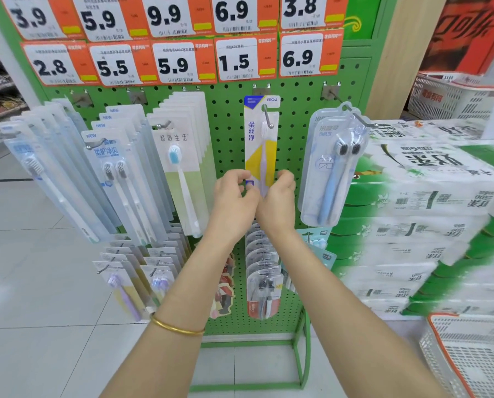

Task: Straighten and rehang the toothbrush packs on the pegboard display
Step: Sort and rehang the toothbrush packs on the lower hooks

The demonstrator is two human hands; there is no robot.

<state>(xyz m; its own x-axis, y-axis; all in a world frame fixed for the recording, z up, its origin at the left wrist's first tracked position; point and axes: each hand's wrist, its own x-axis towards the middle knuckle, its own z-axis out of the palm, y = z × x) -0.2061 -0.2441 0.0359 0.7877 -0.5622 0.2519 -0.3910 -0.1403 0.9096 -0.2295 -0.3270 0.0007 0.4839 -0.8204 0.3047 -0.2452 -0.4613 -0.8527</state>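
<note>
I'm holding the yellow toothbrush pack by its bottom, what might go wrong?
The left hand and right hand grip the yellow pack low down; pulling outward may slide it off its hook. The twin blue pack hangs close to the right hand; a bump may swing or drop it.

Bright, even light is filling the scene with barely any shadows, glare is sheening the clear blister pack, fisheye is bending the edges, and the tissue stacks at right are smearing with blur.
</note>
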